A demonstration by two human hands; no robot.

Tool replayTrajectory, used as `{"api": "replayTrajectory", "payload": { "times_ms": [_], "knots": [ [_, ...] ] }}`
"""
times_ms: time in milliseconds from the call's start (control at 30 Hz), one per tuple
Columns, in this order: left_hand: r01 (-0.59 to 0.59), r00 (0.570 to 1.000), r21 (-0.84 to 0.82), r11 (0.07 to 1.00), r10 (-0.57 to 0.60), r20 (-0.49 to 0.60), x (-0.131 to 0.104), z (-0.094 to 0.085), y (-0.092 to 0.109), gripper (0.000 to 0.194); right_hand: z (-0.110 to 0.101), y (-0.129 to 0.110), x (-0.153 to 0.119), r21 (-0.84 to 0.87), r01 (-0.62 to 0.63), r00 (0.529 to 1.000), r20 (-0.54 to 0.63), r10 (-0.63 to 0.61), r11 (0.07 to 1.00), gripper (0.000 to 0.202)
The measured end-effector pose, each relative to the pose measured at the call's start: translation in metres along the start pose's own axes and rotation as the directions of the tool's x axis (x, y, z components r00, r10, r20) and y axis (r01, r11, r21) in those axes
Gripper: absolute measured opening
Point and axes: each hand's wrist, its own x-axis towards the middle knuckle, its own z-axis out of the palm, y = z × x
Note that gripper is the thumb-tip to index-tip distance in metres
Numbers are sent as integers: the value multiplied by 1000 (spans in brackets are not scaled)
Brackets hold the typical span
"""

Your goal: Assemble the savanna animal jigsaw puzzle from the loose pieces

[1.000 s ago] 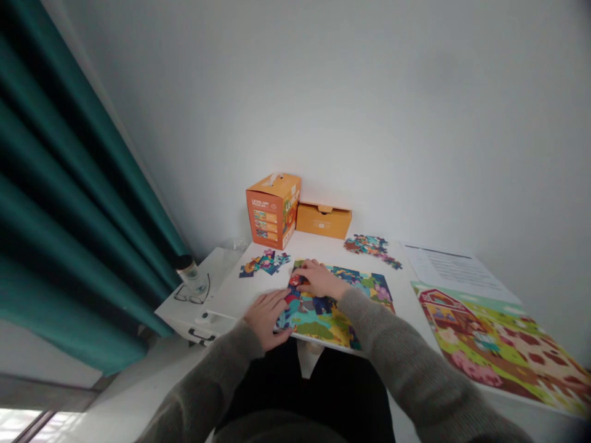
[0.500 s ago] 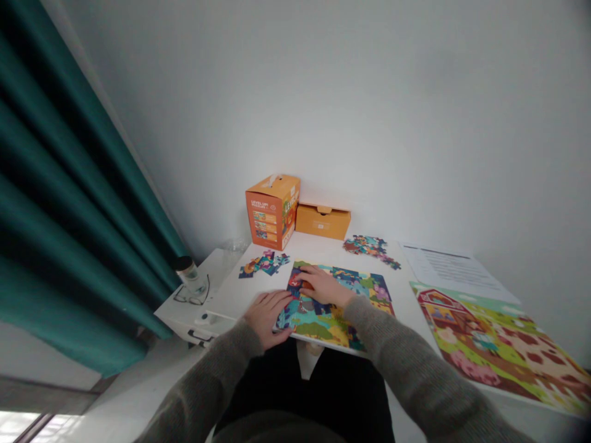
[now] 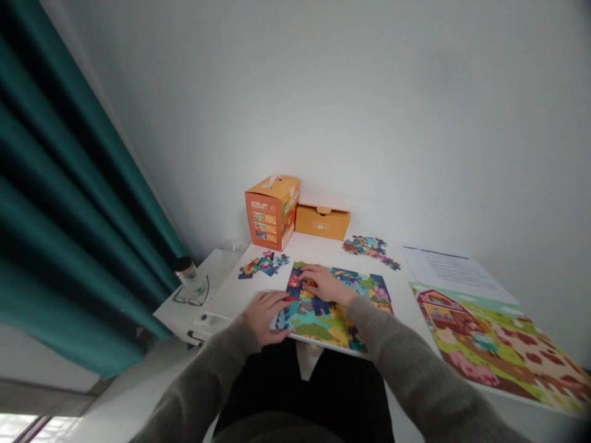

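A colourful jigsaw puzzle (image 3: pixel 318 329) lies before me at the table's front edge, much of it fitted together. My right hand (image 3: pixel 325 285) rests over its upper left part, fingers spread and touching the pieces, with an orange patch showing between thumb and forefinger. My left hand (image 3: pixel 265 317) lies at the puzzle's left edge, fingers extended, the tips near a small red patch. I see no piece lifted in either hand. Part of the picture is hidden beneath the right hand and sleeve.
Loose puzzle pieces (image 3: pixel 264 264) lie behind on the left, and another heap of pieces (image 3: pixel 367 245) at the back right. An orange puzzle box (image 3: pixel 265 215) and an open box (image 3: pixel 322 223) stand by the wall. A farm picture (image 3: pixel 494 344), printed sheet (image 3: pixel 457 271), bottle (image 3: pixel 190 277) and glasses (image 3: pixel 196 299) flank them.
My right hand has shifted slightly to the right, uncovering a bit more of the puzzle's left part. My left hand has moved slightly left and stays at the edge.
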Motion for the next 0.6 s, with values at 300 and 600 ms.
{"api": "replayTrajectory", "payload": {
  "times_ms": [300, 600],
  "knots": [
    [9, 1000, -18, 1000, -9, 24, 0, -1, -3, 54, -1, -7, -2, 53, 21, 1000, -5, -20, 998, 24],
    [14, 1000, -28, 1000, -13, 25, -2, 3, -5, 49, -4, -16, -3, 50, -7, 1000, 18, 6, 999, 28]
  ]
}}
